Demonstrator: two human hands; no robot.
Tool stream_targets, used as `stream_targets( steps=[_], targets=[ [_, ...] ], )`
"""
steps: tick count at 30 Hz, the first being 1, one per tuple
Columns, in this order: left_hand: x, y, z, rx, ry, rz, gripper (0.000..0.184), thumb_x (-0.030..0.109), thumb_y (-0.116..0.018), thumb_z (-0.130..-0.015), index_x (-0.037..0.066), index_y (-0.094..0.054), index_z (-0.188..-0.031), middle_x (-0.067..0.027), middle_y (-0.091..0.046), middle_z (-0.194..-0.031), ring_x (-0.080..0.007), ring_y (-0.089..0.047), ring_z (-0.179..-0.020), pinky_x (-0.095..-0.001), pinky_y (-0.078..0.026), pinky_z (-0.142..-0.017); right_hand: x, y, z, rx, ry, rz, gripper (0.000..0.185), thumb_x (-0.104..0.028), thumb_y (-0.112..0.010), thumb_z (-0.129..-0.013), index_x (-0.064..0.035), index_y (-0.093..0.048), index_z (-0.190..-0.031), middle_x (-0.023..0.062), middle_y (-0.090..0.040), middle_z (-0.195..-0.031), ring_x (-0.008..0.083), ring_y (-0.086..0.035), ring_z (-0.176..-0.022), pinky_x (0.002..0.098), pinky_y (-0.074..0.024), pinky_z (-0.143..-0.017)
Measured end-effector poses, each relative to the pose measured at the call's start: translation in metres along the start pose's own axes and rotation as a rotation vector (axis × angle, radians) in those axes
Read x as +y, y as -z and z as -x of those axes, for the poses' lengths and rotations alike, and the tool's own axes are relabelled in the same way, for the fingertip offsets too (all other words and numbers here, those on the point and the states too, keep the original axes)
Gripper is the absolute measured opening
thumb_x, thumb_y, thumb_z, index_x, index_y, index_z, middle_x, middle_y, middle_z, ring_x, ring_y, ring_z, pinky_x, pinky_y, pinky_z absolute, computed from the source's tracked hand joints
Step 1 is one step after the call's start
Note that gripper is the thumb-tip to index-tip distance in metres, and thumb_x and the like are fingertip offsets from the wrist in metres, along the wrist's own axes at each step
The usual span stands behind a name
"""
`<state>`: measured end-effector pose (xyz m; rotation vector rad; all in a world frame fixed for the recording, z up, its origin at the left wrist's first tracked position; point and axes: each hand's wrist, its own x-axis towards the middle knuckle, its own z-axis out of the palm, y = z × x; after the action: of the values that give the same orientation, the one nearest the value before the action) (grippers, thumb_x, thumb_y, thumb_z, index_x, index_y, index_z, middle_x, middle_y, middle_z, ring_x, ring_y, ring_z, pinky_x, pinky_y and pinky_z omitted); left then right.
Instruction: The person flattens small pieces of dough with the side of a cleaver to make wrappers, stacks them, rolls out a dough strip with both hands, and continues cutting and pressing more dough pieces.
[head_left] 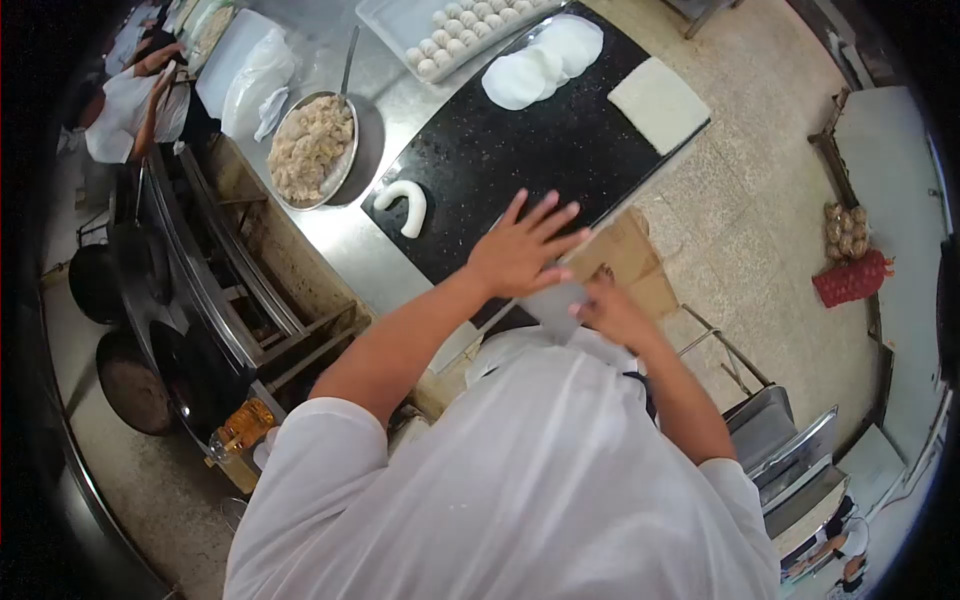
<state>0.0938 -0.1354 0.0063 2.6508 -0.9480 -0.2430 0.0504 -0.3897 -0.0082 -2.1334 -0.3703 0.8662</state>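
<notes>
My left hand (pixel 525 245) is spread with fingers apart over the near edge of the black board (pixel 500 150), palm down. Close to the body, my right hand (pixel 612 312) has its fingers bent around the edge of a flat greyish sheet-like thing (pixel 553 303), blurred and partly hidden by my left hand. A curved white dough roll (pixel 408 208) lies at the board's left. Thin round white wrappers (pixel 520 80) overlap at the far end, and a folded white cloth (pixel 660 105) rests on the right edge.
A metal bowl of filling (pixel 312 150) with a utensil stands left of the board. Behind is a white tray (pixel 395 40) of dough balls (pixel 440 48). A plastic bag (pixel 262 80) lies further left. Another person (pixel 135 105) stands at upper left. A cardboard box (pixel 620 265) is below the board's right edge.
</notes>
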Motion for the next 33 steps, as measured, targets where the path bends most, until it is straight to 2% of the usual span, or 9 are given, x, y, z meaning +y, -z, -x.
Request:
stream_targets(
  steps=[4, 7, 11, 15, 18, 21, 27, 30, 33],
  targets=[
    [-0.011, 0.006, -0.011, -0.006, -0.049, -0.04, 0.071, 0.064, -0.057, -0.093, 0.028, -0.05, -0.153, -0.0064, -0.041, -0.163, -0.0335, -0.028, -0.154, -0.0643, -0.014, -0.123, 0.02, -0.025, -0.029, 0.397, 0.447, 0.452, 0.051, -0.047, -0.066, -0.094, -0.0004, -0.067, -0.115, 0.0276, -0.071, -0.101, 0.0429, -0.07, -0.097, 0.0485, -0.0532, -0.084],
    [-0.035, 0.013, -0.049, 0.077, -0.052, -0.094, 0.071, 0.064, -0.055, -0.093, 0.027, -0.049, -0.154, -0.0072, -0.039, -0.164, -0.0341, -0.029, -0.154, -0.0652, -0.016, -0.122, -0.017, 0.037, -0.051, -0.086, -0.126, -0.128, 0.053, -0.048, -0.066, -0.094, 0.001, -0.068, -0.114, 0.0293, -0.071, -0.107, 0.046, -0.068, -0.103, 0.0511, -0.0518, -0.09],
    [-0.048, 0.018, -0.076, 0.164, -0.09, -0.147, 0.073, 0.066, -0.054, -0.093, 0.029, -0.045, -0.155, -0.0086, -0.037, -0.165, -0.0364, -0.028, -0.154, -0.0666, -0.014, -0.122, -0.033, 0.057, -0.059, -0.16, -0.349, -0.112, 0.057, -0.049, -0.064, -0.095, 0.002, -0.065, -0.12, 0.0304, -0.069, -0.111, 0.0481, -0.065, -0.11, 0.0525, -0.0501, -0.096],
    [-0.01, 0.008, -0.021, -0.137, -0.316, -0.016, 0.073, 0.068, -0.052, -0.093, 0.028, -0.047, -0.154, -0.0088, -0.038, -0.164, -0.0345, -0.028, -0.154, -0.0667, -0.007, -0.123, -0.005, -0.02, 0.008, 0.291, 0.347, 0.26, 0.059, -0.037, -0.08, -0.086, 0.0054, -0.06, -0.122, 0.0256, -0.07, -0.111, 0.0348, -0.072, -0.1, 0.0444, -0.0546, -0.084],
    [-0.011, -0.009, -0.032, -0.04, -0.327, 0.037, 0.075, 0.069, -0.054, -0.092, 0.027, -0.048, -0.153, -0.0087, -0.038, -0.164, -0.0335, -0.029, -0.154, -0.066, -0.008, -0.123, -0.034, -0.024, 0.013, 0.153, -0.28, 0.015, 0.062, -0.035, -0.084, -0.08, 0.0056, -0.059, -0.119, 0.0272, -0.07, -0.109, 0.0384, -0.071, -0.101, 0.0467, -0.0549, -0.084],
    [-0.033, 0.017, -0.071, -0.047, -0.267, -0.098, 0.075, 0.068, -0.054, -0.092, 0.025, -0.049, -0.153, -0.009, -0.039, -0.163, -0.0337, -0.028, -0.154, -0.0651, -0.009, -0.123, -0.052, 0.03, -0.027, -0.012, -0.447, 0.047, 0.072, -0.042, -0.084, -0.079, 0.002, -0.056, -0.128, 0.0303, -0.067, -0.122, 0.0463, -0.061, -0.121, 0.0525, -0.0521, -0.094],
    [-0.061, 0.018, -0.084, 0.054, -0.3, -0.091, 0.074, 0.068, -0.052, -0.093, 0.025, -0.049, -0.153, -0.0116, -0.038, -0.164, -0.0373, -0.026, -0.154, -0.0638, -0.009, -0.124, -0.072, 0.04, -0.037, 0.072, -0.324, 0.009, 0.075, -0.047, -0.082, -0.079, 0.0055, -0.057, -0.127, 0.0328, -0.066, -0.12, 0.0477, -0.063, -0.116, 0.0517, -0.0527, -0.093],
    [-0.014, 0.001, -0.027, -0.078, -0.315, -0.004, 0.074, 0.071, -0.051, -0.092, 0.028, -0.049, -0.152, -0.0101, -0.038, -0.163, -0.0352, -0.026, -0.155, -0.0653, -0.009, -0.124, 0.004, -0.048, 0.009, 0.302, 0.084, 0.17, 0.08, -0.041, -0.083, -0.081, 0.0054, -0.048, -0.136, 0.0364, -0.062, -0.126, 0.0505, -0.067, -0.104, 0.0545, -0.0547, -0.085],
    [-0.004, 0.003, -0.048, -0.148, -0.349, 0.026, 0.075, 0.071, -0.053, -0.09, 0.028, -0.05, -0.152, -0.008, -0.042, -0.161, -0.0346, -0.031, -0.153, -0.0661, -0.014, -0.122, -0.036, -0.012, 0.015, 0.2, -0.308, -0.023, 0.082, -0.041, -0.084, -0.08, 0.0056, -0.047, -0.136, 0.0356, -0.064, -0.121, 0.0498, -0.067, -0.106, 0.0547, -0.0548, -0.085]
  ],
)
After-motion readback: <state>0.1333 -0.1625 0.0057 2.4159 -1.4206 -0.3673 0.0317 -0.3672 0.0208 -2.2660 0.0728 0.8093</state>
